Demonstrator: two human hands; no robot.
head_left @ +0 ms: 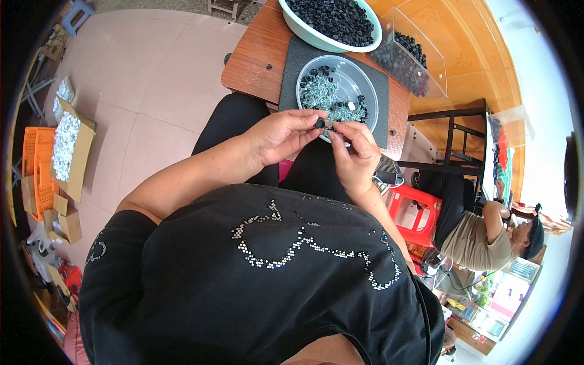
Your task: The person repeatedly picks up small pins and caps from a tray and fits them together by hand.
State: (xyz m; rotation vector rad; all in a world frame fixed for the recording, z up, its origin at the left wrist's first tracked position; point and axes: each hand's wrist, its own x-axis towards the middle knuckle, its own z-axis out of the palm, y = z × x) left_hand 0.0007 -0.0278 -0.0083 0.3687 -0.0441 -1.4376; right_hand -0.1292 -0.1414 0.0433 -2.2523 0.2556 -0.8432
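Note:
Between the thumb and fingers of my left hand (281,135) is a small black round part (320,123) that looks like a cap. My right hand (356,152) meets it from the right, thumb and forefinger pinched close to the part; a bit of something small and pale green shows at those fingertips, too small to name. Both hands hover over the near rim of a clear round basin (372,79). In that basin lie many pale green thin pieces (319,91) mixed with black round parts (360,109).
The basin stands on a dark mat (292,64) on a brown wooden table (255,61). Behind it are a pale green tub (292,24) of black parts and a clear bin (435,64) of more. A person (477,240) sits at right beside a red stool (398,204). Boxes (88,149) stand left.

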